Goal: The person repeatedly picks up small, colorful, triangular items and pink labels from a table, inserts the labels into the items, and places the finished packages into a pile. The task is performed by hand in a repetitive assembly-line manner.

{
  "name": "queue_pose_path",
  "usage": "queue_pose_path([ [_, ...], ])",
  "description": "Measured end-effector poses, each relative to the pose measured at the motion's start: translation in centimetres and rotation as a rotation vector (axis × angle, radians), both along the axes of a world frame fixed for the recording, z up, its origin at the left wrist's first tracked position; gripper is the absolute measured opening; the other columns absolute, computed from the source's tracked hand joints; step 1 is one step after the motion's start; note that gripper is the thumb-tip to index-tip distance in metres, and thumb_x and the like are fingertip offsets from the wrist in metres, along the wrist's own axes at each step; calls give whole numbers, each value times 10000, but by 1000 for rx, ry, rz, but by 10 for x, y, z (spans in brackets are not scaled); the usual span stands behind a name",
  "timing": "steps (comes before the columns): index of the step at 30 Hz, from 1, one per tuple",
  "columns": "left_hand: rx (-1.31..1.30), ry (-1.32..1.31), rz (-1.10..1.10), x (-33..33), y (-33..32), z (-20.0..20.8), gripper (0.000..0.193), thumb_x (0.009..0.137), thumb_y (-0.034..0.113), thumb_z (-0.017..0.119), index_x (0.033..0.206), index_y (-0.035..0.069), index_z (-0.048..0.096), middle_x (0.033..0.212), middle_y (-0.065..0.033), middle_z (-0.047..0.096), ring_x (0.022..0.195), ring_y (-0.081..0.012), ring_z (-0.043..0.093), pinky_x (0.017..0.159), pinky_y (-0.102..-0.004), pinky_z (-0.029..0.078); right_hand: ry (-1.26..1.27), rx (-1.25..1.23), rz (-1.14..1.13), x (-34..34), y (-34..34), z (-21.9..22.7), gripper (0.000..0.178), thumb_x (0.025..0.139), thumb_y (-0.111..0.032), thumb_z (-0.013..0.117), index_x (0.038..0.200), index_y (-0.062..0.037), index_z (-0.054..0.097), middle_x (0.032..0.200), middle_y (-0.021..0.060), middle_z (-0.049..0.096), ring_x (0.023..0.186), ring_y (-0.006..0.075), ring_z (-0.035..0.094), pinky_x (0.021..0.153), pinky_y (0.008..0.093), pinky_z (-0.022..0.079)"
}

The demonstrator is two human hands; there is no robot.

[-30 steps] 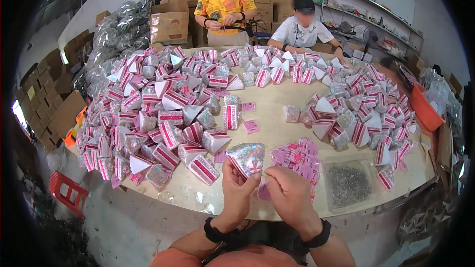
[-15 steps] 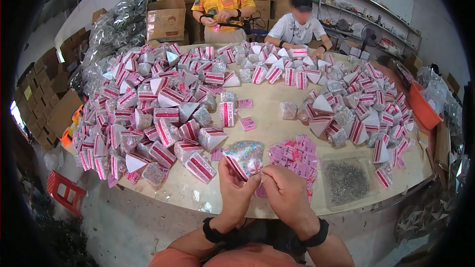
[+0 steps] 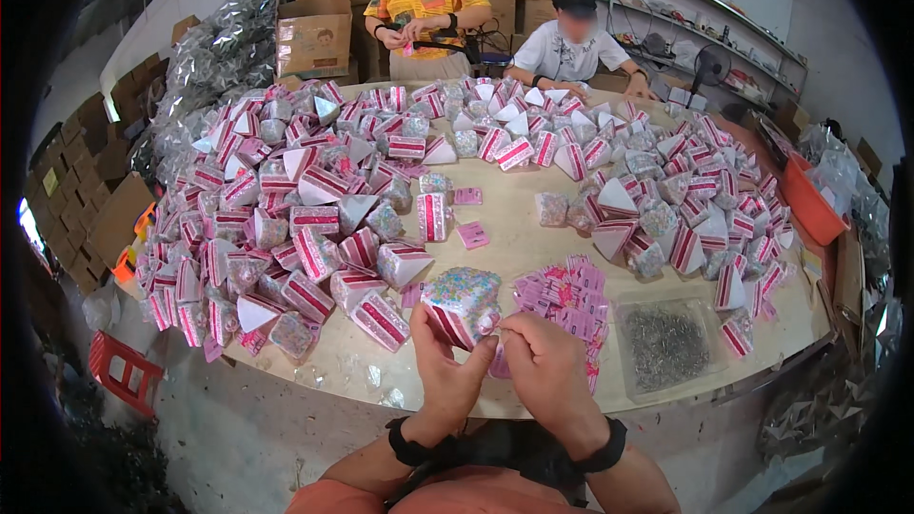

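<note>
Your left hand [image 3: 446,369] is wrapped under and around a packet [image 3: 462,303], a wedge-shaped one with pink stripes and a clear top full of pastel bits. Your right hand [image 3: 545,368] is pinched shut at the packet's near right corner, fingertips working the edge; whether there's a tag or pin between them, I can't tell. The packet sits up off the counter [image 3: 514,205], just above its near edge.

Just right of your hands lies a loose heap of pink tags [image 3: 564,293], and beyond that a clear tray of small metal pieces [image 3: 664,345].

Further out, the counter is loaded. A big pile of packets [image 3: 286,219] fills the left side, and another [image 3: 685,200] curves round the far and right side. Which ones are finished you can't read from here, but with tags and metal pieces in good supply, my call is there's plenty left.

At the far side, a person in yellow [image 3: 426,0] stands and a person in white [image 3: 571,38] sits, both busy.
</note>
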State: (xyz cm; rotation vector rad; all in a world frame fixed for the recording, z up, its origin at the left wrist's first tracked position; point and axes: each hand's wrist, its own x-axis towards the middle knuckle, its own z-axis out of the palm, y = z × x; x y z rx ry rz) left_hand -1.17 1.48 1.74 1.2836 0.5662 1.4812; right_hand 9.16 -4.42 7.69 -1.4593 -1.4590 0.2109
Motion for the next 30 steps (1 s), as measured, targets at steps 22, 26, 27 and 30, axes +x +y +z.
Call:
queue_pose_path([
  [22,70,72,99,6,1,-11,784,690,-34,703,1327,-5,247,1155,-98,436,1082,-178,465,939,-321,383,153,17,-79,1,4,-9,71,808,20,546,846,21,606,717,102,605,610,133,553,558,265,438],
  [26,188,220,214,7,1,-11,796,673,-9,724,1329,-21,274,1150,-115,441,1090,-191,460,938,-328,381,192,-18,-99,2,4,-11,55,809,10,557,826,16,609,708,98,600,606,127,547,553,264,435],
  [27,227,274,241,5,2,-12,796,669,-3,730,1327,-24,283,1153,-119,442,1096,-193,458,940,-329,379,189,-14,-99,3,4,-14,59,810,10,558,844,14,606,701,93,596,596,122,540,545,264,430],
  [30,289,341,288,4,5,-17,791,661,10,739,1320,-29,303,1159,-126,444,1084,-196,468,927,-327,388,240,-65,-109,3,5,-17,94,813,9,564,905,5,583,676,77,581,565,106,516,518,259,410],
])
